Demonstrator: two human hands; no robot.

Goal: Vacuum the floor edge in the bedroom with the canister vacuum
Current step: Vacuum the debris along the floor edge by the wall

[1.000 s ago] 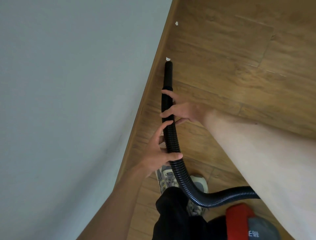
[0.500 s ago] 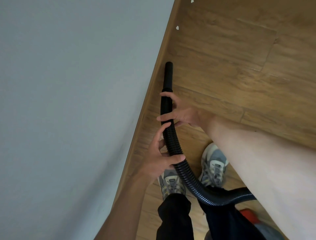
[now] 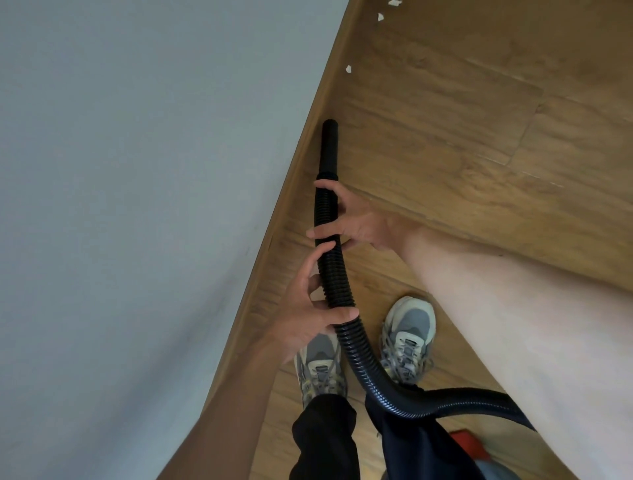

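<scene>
A black ribbed vacuum hose (image 3: 356,356) runs from the lower right up to a smooth black nozzle (image 3: 329,147) that points along the wooden skirting (image 3: 301,164) at the floor edge. My right hand (image 3: 352,222) grips the hose just below the nozzle. Lower down, my left hand (image 3: 308,308) wraps around the hose. Small white scraps (image 3: 348,69) lie on the wooden floor (image 3: 445,120) ahead of the nozzle, close to the skirting. A red piece of the canister (image 3: 467,443) shows at the bottom right, mostly hidden by my right arm.
A pale grey wall (image 3: 137,205) fills the left half. My two feet in grey sneakers (image 3: 407,339) stand on the floor just behind the hose, close to the skirting. More white scraps (image 3: 394,3) lie at the top edge.
The white scrap at the nozzle tip is gone. I have stepped forward along the wall, both feet now in view, and further scraps have come into sight ahead.
</scene>
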